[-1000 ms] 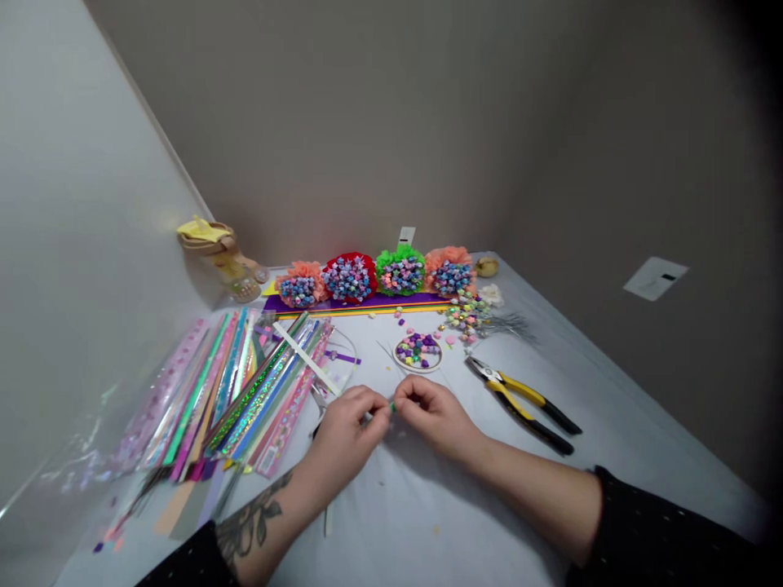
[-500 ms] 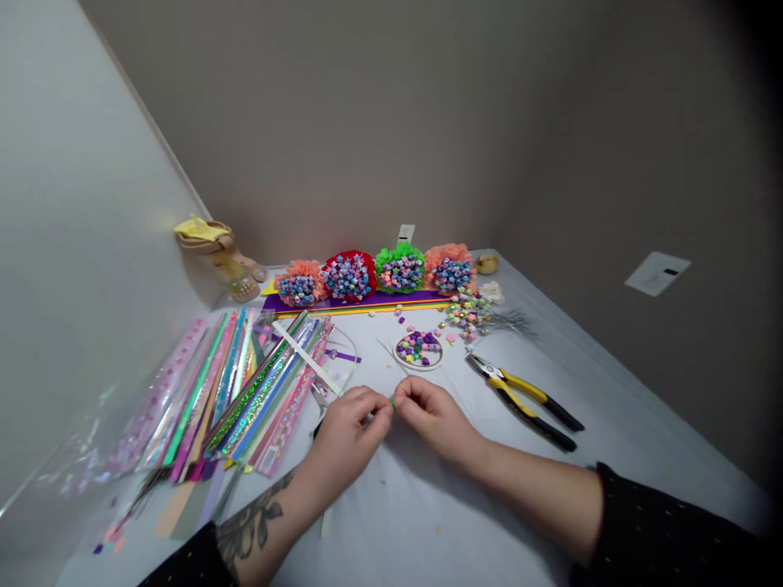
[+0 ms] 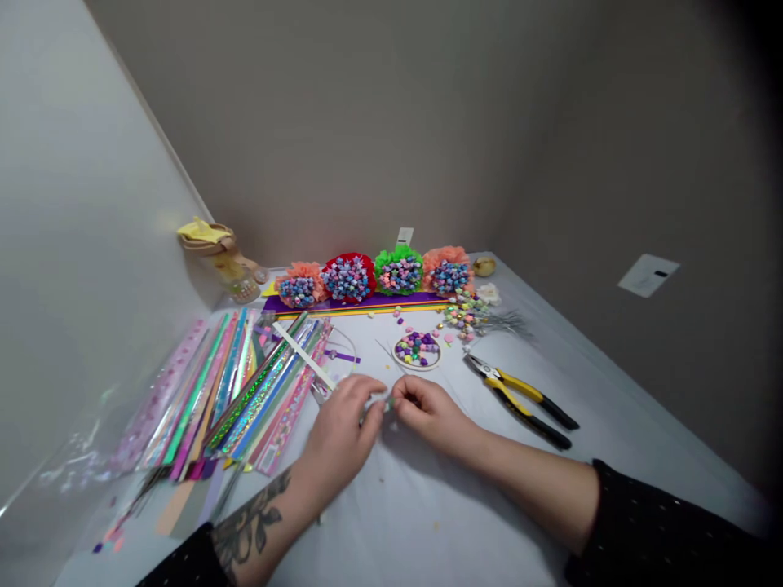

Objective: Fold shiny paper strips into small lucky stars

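The left hand (image 3: 342,425) has spread thumb from finger, seemingly holding nothing. The green piece (image 3: 390,403) sits at the tips of the right hand (image 3: 431,410), apparently pinched; if that pinch slackens, it could drop onto the table (image 3: 465,514), short of the bowl (image 3: 422,368).

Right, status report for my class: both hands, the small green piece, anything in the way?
Right hand pinching small green piece. Left hand beside it, thumb and fingers parted. Nothing seen blocking; pliers off to the right.

The small piece (image 3: 390,403) is green, the pliers (image 3: 524,401) yellow and black, the sleeves (image 3: 654,522) black with pale specks.
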A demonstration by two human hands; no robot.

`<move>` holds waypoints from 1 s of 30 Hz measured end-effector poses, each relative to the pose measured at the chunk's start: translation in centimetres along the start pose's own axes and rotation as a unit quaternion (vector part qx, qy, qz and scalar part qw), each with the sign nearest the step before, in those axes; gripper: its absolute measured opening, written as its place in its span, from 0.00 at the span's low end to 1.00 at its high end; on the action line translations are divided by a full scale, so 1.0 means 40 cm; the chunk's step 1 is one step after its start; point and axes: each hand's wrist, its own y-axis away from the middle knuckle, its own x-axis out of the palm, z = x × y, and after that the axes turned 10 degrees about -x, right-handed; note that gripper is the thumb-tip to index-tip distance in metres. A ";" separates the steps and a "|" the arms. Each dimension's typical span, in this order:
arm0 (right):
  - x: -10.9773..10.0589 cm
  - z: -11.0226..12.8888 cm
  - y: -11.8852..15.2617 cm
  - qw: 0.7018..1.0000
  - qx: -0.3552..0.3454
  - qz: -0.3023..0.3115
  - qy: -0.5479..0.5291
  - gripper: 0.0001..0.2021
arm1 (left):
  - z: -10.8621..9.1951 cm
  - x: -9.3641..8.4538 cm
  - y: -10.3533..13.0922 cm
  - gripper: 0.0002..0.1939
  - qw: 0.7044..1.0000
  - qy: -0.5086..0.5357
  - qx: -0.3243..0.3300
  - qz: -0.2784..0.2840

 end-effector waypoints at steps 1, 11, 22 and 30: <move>-0.001 -0.002 -0.002 1.000 0.003 -0.007 -0.017 0.03 | -0.005 0.000 0.008 0.07 0.999 -0.010 0.019 -0.041; 0.007 0.008 -0.004 0.950 0.139 -0.052 -0.274 0.08 | 0.016 0.052 0.023 0.19 0.998 -0.047 0.016 -0.029; 0.004 0.024 0.004 0.989 0.064 -0.030 -0.132 0.06 | -0.008 0.032 -0.014 0.11 0.905 0.329 -0.241 0.121; 0.003 0.015 0.002 0.992 0.058 -0.035 -0.108 0.07 | -0.001 0.037 -0.009 0.10 0.907 0.318 -0.236 0.139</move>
